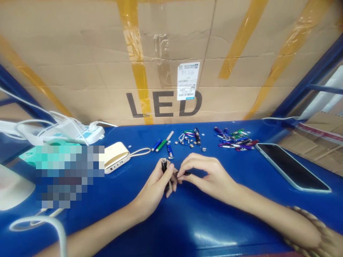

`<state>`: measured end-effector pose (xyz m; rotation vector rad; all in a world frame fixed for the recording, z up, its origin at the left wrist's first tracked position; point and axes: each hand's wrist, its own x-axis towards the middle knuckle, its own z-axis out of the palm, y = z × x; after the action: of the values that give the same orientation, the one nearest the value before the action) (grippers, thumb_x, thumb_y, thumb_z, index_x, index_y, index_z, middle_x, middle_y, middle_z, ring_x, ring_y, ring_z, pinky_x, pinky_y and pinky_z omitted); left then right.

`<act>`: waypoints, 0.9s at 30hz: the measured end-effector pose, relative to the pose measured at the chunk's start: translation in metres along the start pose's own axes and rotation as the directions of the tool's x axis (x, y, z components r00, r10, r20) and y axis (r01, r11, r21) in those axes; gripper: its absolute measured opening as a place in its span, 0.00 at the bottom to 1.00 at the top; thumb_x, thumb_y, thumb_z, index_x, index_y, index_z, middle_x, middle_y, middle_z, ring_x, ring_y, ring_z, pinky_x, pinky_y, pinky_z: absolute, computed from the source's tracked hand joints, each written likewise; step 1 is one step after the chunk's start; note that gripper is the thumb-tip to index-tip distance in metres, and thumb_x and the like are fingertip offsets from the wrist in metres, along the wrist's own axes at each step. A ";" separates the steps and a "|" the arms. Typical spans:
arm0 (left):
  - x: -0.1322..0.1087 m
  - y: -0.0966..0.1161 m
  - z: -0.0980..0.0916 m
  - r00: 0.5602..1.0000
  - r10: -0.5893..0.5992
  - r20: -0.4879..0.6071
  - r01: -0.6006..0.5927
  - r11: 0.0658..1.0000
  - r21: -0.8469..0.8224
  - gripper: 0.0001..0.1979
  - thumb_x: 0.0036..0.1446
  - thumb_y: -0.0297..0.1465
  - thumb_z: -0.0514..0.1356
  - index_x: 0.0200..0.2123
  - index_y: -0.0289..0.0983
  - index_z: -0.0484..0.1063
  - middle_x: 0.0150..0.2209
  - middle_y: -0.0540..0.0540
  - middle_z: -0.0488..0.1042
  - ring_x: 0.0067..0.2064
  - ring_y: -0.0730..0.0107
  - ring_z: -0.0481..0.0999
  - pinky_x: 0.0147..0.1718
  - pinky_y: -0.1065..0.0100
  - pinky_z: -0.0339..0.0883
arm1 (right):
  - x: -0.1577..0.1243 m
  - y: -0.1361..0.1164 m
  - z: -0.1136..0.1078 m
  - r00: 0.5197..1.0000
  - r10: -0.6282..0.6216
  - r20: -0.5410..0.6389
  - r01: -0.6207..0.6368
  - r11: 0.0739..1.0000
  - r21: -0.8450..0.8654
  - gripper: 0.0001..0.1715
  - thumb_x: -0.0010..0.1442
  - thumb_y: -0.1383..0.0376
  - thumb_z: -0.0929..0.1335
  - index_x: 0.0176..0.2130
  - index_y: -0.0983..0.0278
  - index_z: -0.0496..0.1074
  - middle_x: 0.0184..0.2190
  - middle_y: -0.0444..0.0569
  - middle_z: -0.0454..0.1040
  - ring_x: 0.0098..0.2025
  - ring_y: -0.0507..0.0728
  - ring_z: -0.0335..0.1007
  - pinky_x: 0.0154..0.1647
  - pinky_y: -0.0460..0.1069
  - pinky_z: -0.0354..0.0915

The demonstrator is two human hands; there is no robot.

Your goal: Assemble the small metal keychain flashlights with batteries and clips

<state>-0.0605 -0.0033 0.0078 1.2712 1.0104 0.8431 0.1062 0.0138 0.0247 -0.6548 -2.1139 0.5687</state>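
My left hand (159, 182) is closed around a small black penlight body (164, 167), held upright with its silvery end on top. Close beside it, my right hand (206, 175) pinches a small black clip (184, 174) between thumb and fingertips; its shape is partly hidden. Beyond my hands lie blue (156, 145), green (161, 145) and silver-blue (169, 150) penlight tubes. Small carabiners and metal bits (184, 139) lie to their right, near a black penlight (197, 136).
A pile of coloured penlights with carabiners (237, 140) lies at the back right, beside a phone (293, 167). A cream power bank (116, 157) and a white power strip (91, 134) with cables stand left. A large cardboard box (102, 71) closes off the blue table's back (214, 228).
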 end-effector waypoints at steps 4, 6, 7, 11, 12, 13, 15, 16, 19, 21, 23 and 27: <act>0.002 -0.002 -0.002 0.999 0.001 0.042 0.004 0.994 -0.112 0.17 0.57 0.45 0.53 0.30 0.40 0.51 0.21 0.57 0.63 0.20 0.80 0.62 0.18 0.76 0.53 | 0.000 0.001 0.001 0.999 -0.014 0.050 0.012 0.999 0.040 0.03 0.56 0.71 0.69 0.31 0.65 0.74 0.29 0.46 0.76 0.35 0.52 0.71 0.40 0.47 0.68; 0.002 -0.002 -0.004 1.000 0.010 0.029 -0.005 0.989 -0.148 0.17 0.56 0.43 0.55 0.30 0.40 0.50 0.21 0.59 0.59 0.19 0.82 0.60 0.17 0.77 0.50 | -0.001 0.004 0.001 0.998 -0.041 0.043 0.041 0.999 0.020 0.03 0.56 0.70 0.69 0.32 0.64 0.75 0.32 0.47 0.76 0.37 0.52 0.71 0.41 0.47 0.68; 0.002 -0.002 -0.005 1.000 0.021 0.017 -0.018 0.988 -0.154 0.17 0.56 0.42 0.56 0.30 0.40 0.50 0.21 0.59 0.57 0.19 0.83 0.59 0.17 0.77 0.49 | -0.001 0.006 0.002 0.998 -0.045 0.034 0.045 0.999 0.003 0.04 0.56 0.70 0.69 0.32 0.64 0.76 0.33 0.47 0.75 0.37 0.52 0.71 0.41 0.47 0.68; 0.001 -0.001 -0.006 0.992 0.115 -0.059 -0.120 0.989 -0.089 0.15 0.58 0.39 0.55 0.29 0.39 0.50 0.23 0.59 0.53 0.20 0.85 0.55 0.19 0.76 0.49 | -0.004 0.012 0.002 0.999 -0.033 0.022 0.035 0.997 -0.066 0.09 0.57 0.67 0.68 0.40 0.65 0.74 0.37 0.50 0.74 0.40 0.52 0.71 0.42 0.47 0.69; 0.001 -0.001 -0.006 0.987 0.144 -0.074 -0.148 0.987 -0.061 0.15 0.58 0.38 0.55 0.29 0.39 0.50 0.24 0.59 0.52 0.20 0.85 0.54 0.20 0.76 0.49 | -0.005 0.012 0.003 0.999 -0.042 0.034 0.045 0.994 -0.095 0.11 0.58 0.66 0.68 0.43 0.65 0.73 0.38 0.50 0.74 0.40 0.52 0.71 0.42 0.47 0.69; 0.000 -0.001 -0.006 0.982 0.167 -0.087 -0.171 0.985 -0.031 0.14 0.59 0.37 0.54 0.29 0.39 0.50 0.24 0.59 0.52 0.20 0.84 0.54 0.21 0.75 0.50 | -0.006 0.012 0.003 0.997 -0.061 0.050 0.067 0.988 -0.137 0.13 0.59 0.66 0.67 0.45 0.65 0.71 0.38 0.50 0.74 0.40 0.53 0.72 0.41 0.47 0.69; -0.001 -0.002 -0.006 0.974 0.196 -0.113 -0.196 0.981 0.015 0.13 0.59 0.36 0.53 0.28 0.39 0.50 0.24 0.58 0.52 0.21 0.83 0.53 0.22 0.75 0.51 | -0.008 0.011 0.003 0.990 -0.112 0.084 0.130 0.959 -0.251 0.15 0.61 0.66 0.65 0.48 0.66 0.70 0.38 0.51 0.74 0.39 0.53 0.72 0.40 0.48 0.70; -0.001 -0.003 -0.006 0.972 0.202 -0.120 -0.200 0.979 0.032 0.13 0.59 0.36 0.53 0.28 0.39 0.50 0.24 0.58 0.52 0.22 0.82 0.53 0.22 0.74 0.51 | -0.009 0.010 0.003 0.986 -0.135 0.101 0.160 0.937 -0.312 0.15 0.62 0.66 0.64 0.48 0.66 0.69 0.37 0.52 0.75 0.38 0.54 0.72 0.39 0.48 0.70; -0.002 -0.007 -0.006 0.971 0.212 -0.113 -0.205 0.976 0.076 0.13 0.60 0.37 0.52 0.27 0.39 0.50 0.24 0.57 0.51 0.23 0.80 0.53 0.22 0.73 0.51 | -0.009 0.009 0.002 0.970 -0.183 0.160 0.237 0.866 -0.441 0.16 0.64 0.65 0.61 0.49 0.70 0.69 0.32 0.52 0.74 0.34 0.54 0.72 0.37 0.49 0.70; -0.002 -0.010 -0.007 0.968 0.225 -0.108 -0.211 0.970 0.123 0.13 0.61 0.37 0.51 0.27 0.39 0.51 0.24 0.56 0.51 0.23 0.79 0.52 0.22 0.73 0.50 | -0.009 0.008 0.002 0.960 -0.197 0.198 0.270 0.843 -0.466 0.17 0.65 0.64 0.60 0.48 0.72 0.69 0.29 0.51 0.73 0.31 0.54 0.71 0.34 0.49 0.70; -0.003 -0.011 -0.007 0.965 0.239 -0.111 -0.219 0.961 0.166 0.13 0.61 0.37 0.51 0.27 0.39 0.51 0.24 0.56 0.52 0.23 0.79 0.51 0.22 0.73 0.49 | -0.008 0.008 0.002 0.953 -0.206 0.222 0.290 0.832 -0.473 0.18 0.66 0.64 0.59 0.47 0.72 0.69 0.27 0.50 0.72 0.30 0.54 0.70 0.32 0.48 0.69; -0.005 -0.011 -0.006 0.962 0.249 -0.113 -0.218 0.948 0.230 0.14 0.60 0.37 0.51 0.26 0.39 0.51 0.24 0.56 0.51 0.23 0.79 0.50 0.22 0.73 0.49 | -0.007 0.007 0.002 0.945 -0.187 0.270 0.303 0.811 -0.500 0.19 0.67 0.63 0.56 0.41 0.72 0.70 0.25 0.49 0.70 0.27 0.53 0.68 0.28 0.47 0.67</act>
<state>-0.0688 -0.0075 -0.0022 1.5566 1.0999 1.0390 0.1098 0.0145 0.0157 -0.6214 -2.5339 -0.1272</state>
